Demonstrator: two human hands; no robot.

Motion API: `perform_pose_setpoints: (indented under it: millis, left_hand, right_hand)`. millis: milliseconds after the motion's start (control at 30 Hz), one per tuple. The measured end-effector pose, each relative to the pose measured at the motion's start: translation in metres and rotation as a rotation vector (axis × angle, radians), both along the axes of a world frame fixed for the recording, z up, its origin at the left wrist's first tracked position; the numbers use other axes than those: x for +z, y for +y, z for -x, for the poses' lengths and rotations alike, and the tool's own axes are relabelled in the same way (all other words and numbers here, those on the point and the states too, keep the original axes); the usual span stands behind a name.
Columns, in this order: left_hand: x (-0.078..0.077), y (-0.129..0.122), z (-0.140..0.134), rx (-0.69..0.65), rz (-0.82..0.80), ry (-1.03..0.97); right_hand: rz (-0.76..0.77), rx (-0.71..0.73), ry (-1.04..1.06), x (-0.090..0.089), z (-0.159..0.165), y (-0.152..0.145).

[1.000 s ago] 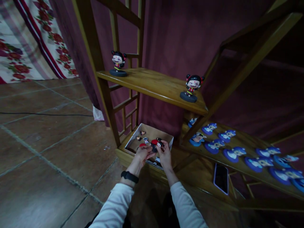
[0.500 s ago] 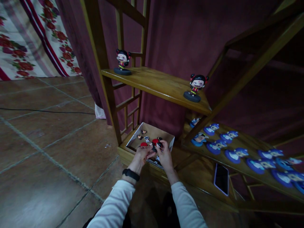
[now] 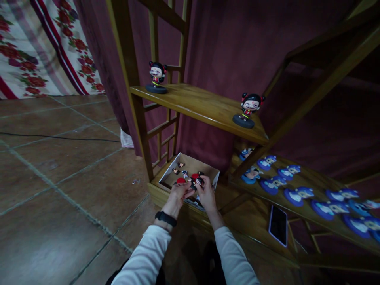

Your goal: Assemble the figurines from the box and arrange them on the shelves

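Observation:
Both my hands are together over a shallow open cardboard box (image 3: 212, 172) on the low shelf. My left hand (image 3: 179, 192) is closed on the dark base of a small black-haired figurine (image 3: 198, 181). From the right, my right hand (image 3: 207, 193) pinches the same figurine near its head. Fingers cover part of the figurine. Inside the box lie several small figurines, among them a dark one (image 3: 175, 171) and a white-and-blue one (image 3: 184, 173), plus a round red piece (image 3: 181, 180).
Two black-haired figurines on dark bases, one left (image 3: 156, 77) and one right (image 3: 248, 111), stand on the wooden shelf (image 3: 196, 103) above the box. Several blue-based figurines (image 3: 298, 195) line a shelf at right. A phone (image 3: 278, 225) lies below them. A cable (image 3: 59, 137) crosses the floor.
The view has shifted slightly, so the scene sits a little further right. My hands keep nearly the same hold on the figurine over the box.

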State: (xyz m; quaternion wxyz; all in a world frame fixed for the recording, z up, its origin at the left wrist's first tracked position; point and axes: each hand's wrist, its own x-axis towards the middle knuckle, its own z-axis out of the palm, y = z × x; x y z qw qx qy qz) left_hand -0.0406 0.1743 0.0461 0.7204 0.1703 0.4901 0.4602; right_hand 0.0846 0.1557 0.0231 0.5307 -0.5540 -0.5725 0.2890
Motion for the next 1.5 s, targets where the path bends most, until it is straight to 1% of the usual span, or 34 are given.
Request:
perform_pose_setpoints:
  millis: [100,233,400,600,767,833,933,1000,1067,1167,1233,1400,1500]
  left_hand:
    - [0.002,0.0,-0.001,-0.019,0.022,0.013]
    - [0.004,0.0,-0.004,0.013,0.025,0.057]
    - [0.004,-0.003,-0.007,0.017,0.008,0.075]
    - [-0.001,-0.004,-0.008,0.044,-0.013,0.095]
    - [-0.006,-0.005,-0.012,0.093,0.027,0.069]
    - [-0.007,-0.004,-0.013,0.089,0.046,0.028]
    - [-0.006,-0.003,-0.013,0.072,0.064,-0.046]
    - [-0.006,-0.002,-0.012,0.056,0.069,-0.078]
    - [-0.006,0.0,-0.01,0.042,0.071,-0.097]
    - [-0.007,0.001,-0.009,0.035,0.064,-0.101]
    - [-0.008,0.0,-0.009,0.029,0.053,-0.091]
    - [-0.007,-0.003,-0.011,0.021,0.011,-0.081]
    - [-0.008,-0.002,-0.011,0.015,0.024,-0.094]
  right_hand:
    - [0.018,0.031,0.098,-0.003,-0.003,0.004]
    - [0.028,0.045,0.168,-0.008,-0.006,0.008]
    - [0.038,0.076,0.155,-0.01,-0.007,0.008]
    - [0.062,0.062,0.108,-0.007,-0.004,0.005]
    - [0.021,0.094,0.111,-0.002,-0.002,0.0]
    - [0.009,0.111,0.176,-0.001,0.0,0.001]
    - [0.007,0.102,0.353,-0.001,0.0,0.003]
    - [0.039,0.065,0.442,-0.002,-0.001,0.002]
    - [0.108,0.032,0.482,-0.005,-0.003,0.001]
    - [0.215,0.044,0.528,-0.007,-0.003,0.0]
    - [0.257,0.057,0.553,-0.007,-0.001,0.0]
    - [0.289,0.036,0.599,-0.005,0.004,0.003]
    - [0.297,0.067,0.653,-0.004,0.003,0.003]
